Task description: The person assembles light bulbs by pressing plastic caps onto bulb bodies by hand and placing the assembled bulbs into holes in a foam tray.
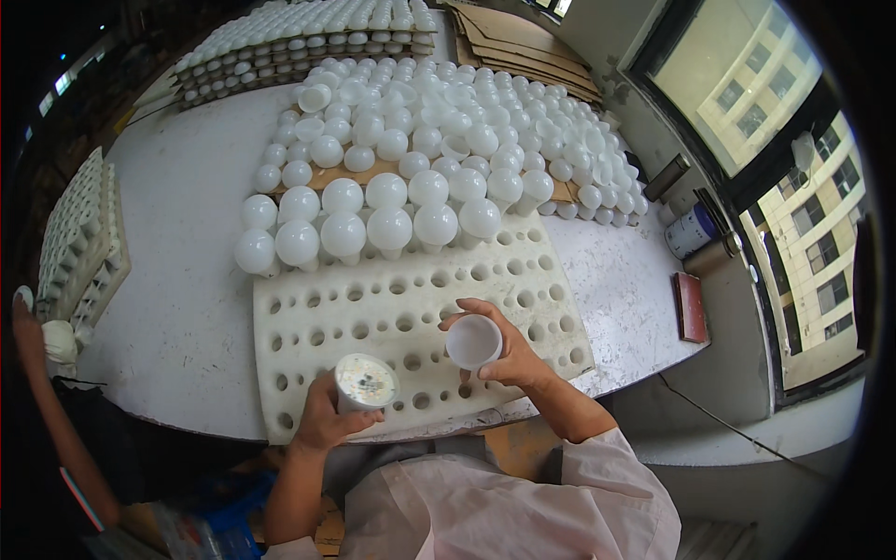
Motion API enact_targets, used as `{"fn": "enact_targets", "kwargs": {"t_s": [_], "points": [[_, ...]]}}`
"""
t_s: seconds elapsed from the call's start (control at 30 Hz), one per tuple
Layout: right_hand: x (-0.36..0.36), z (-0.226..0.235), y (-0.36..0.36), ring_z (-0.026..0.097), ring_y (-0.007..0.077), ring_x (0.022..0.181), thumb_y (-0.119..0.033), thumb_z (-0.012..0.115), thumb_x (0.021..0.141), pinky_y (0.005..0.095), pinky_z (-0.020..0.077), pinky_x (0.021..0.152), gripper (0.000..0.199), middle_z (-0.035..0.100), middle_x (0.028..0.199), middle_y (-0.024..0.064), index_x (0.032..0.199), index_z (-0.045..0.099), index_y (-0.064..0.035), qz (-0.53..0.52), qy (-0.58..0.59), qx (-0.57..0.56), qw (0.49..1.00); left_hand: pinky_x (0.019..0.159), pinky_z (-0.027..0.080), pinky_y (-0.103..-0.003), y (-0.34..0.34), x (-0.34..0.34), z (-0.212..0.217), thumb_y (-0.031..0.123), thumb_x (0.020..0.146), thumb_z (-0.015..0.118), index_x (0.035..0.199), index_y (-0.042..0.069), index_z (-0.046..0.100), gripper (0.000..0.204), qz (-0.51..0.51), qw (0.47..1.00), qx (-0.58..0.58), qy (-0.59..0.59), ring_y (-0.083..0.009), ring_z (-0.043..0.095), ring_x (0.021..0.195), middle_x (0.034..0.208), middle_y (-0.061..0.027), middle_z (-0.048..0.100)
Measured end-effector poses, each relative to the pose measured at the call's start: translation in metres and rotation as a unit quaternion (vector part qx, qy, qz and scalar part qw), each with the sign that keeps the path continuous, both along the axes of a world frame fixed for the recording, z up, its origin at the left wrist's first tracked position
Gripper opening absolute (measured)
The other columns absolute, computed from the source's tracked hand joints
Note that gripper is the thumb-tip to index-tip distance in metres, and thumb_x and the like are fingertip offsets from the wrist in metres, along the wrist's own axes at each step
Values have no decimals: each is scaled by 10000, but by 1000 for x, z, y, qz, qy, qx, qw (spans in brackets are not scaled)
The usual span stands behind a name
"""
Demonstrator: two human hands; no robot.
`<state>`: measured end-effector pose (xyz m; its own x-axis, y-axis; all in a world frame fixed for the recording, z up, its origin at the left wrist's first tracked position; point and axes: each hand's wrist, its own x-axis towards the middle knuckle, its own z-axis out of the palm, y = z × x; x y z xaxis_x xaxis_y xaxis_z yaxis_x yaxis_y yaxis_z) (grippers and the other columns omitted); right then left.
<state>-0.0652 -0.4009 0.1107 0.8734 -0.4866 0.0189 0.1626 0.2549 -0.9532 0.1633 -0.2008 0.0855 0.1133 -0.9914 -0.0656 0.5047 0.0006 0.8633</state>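
My left hand point(322, 418) is closed around the white body of an LED bulb base point(367, 383); its round top faces up and shows a pale board with small parts on it. In my right hand point(519, 360) is a white bulb cover point(473, 343), gripped by its sides with the open mouth towards me. The two pieces are apart, both above a white foam tray point(373, 306) with rows of large and small holes. Assembled white bulbs point(388, 227) stand upright in the far rows of that tray, beyond both hands.
Behind lie many loose white covers point(425, 140) on cardboard. Stacked trays of bulbs point(308, 42) and flat cardboard sheets point(523, 42) are at the back. To the right are a can point(689, 233) and a dark red box point(691, 308). Another person's arm point(65, 425) is at far left.
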Motion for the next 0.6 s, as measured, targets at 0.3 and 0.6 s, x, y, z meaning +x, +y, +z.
{"fn": "enact_targets", "kwargs": {"t_s": [0.3,0.6], "points": [[9,-2,20,461,217,1244,-132,776,650,384,348,1061,838,519,1283,93,1380,368,-75,70,17,-244,967,860,482,-307,-18,-17,-3,206,697,830,1148,-51,592,571,-75,992,13,-104,-153,604,956,1057,-108,651],[11,3,24,523,222,1197,-128,790,621,367,400,1034,838,557,1280,110,1363,409,-45,97,77,-240,963,863,480,-304,-16,-17,-3,207,702,833,1134,-49,593,556,-77,984,-12,-159,-152,601,962,1045,-103,652]]}}
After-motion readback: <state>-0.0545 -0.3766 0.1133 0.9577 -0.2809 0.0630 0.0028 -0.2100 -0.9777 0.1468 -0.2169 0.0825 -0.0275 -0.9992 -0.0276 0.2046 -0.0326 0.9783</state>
